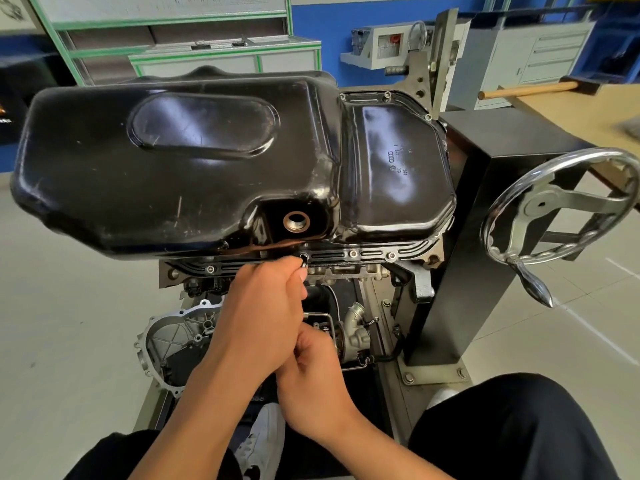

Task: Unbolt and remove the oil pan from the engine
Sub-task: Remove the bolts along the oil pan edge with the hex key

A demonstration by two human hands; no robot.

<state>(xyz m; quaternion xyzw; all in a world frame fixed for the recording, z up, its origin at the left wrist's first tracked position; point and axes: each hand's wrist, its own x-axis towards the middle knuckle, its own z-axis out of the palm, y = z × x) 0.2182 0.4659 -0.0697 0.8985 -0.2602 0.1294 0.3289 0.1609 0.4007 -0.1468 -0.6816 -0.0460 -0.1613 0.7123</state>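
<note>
Pinching bolt (pixel 303 264) on oil pan (pixel 173 168), left hand (pixel 263 306); pale floor (pixel 69 306), blue wall (pixel 374 12) behind.

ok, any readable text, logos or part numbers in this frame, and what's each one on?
Four-ring emblem: on the shallow right section of the oil pan; a logo only, no letters.
Small characters beside the emblem, on the same panel: turned sideways and too small to read.
Wall board at top left: print blurred, unreadable.
No other text is readable.
</note>
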